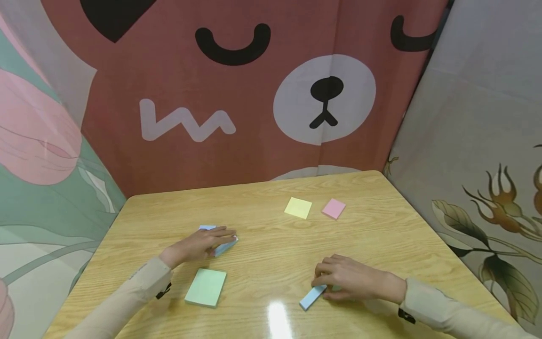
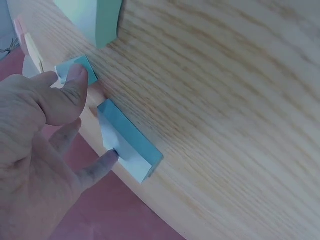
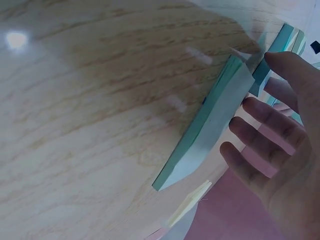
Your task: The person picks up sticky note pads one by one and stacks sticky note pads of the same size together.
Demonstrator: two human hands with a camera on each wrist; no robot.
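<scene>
In the head view my left hand [image 1: 201,244] reaches over two blue sticky-note pads. Its thumb and fingers pinch the nearer blue pad [image 2: 92,75], while another fingertip touches the farther, longer-looking blue pad [image 2: 132,142]. Close to that wrist lies a square green pad [image 1: 206,288]. At the right, my right hand [image 1: 353,278] pinches one end of a narrow blue pad [image 1: 312,297] between thumb and index finger. Under this hand a pale green pad [image 3: 210,125] stands out in the right wrist view; the other fingers are spread beside it.
Farther back on the wooden table [image 1: 254,207] lie a yellow pad [image 1: 298,208] and a pink pad [image 1: 334,208]. Behind the table hangs a reddish curtain [image 1: 178,160] with a bear print; floral cloths hang at both sides.
</scene>
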